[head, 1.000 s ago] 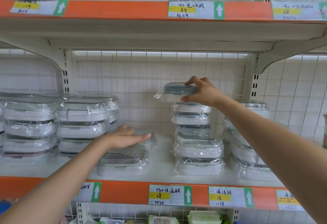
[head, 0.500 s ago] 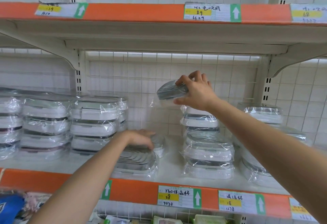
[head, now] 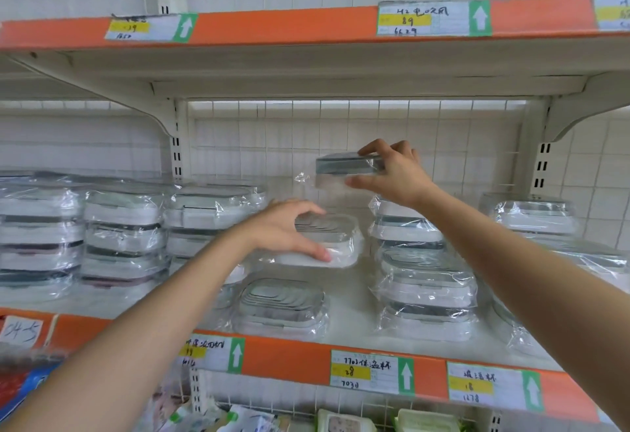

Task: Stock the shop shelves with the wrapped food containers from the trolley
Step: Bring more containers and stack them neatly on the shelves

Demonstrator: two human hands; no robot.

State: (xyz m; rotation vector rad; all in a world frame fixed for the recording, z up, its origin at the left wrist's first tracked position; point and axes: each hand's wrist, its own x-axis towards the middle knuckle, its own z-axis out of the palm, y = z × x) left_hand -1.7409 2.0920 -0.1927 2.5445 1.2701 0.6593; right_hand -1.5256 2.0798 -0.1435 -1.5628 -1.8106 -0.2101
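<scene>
My right hand (head: 392, 175) grips a small wrapped container with a grey lid (head: 344, 167), held in the air above the middle stack of containers (head: 419, 281). My left hand (head: 289, 230) holds a wider wrapped container with a ribbed lid (head: 330, 240), thumb under its front edge, lifted above the shelf board (head: 351, 309). Below it another wrapped container (head: 283, 305) lies flat near the shelf front. The trolley is out of view.
Stacks of wrapped containers fill the shelf at the left (head: 122, 237) and far right (head: 535, 220). An upper shelf (head: 306, 56) hangs overhead with orange price strips. A wire grid backs the shelf. Packaged goods (head: 341, 421) lie on the shelf below.
My left hand has lifted the wide container up off the shelf. My right hand has levelled the small grey-lidded container, which was tilted half a second ago, and still holds it above the stack.
</scene>
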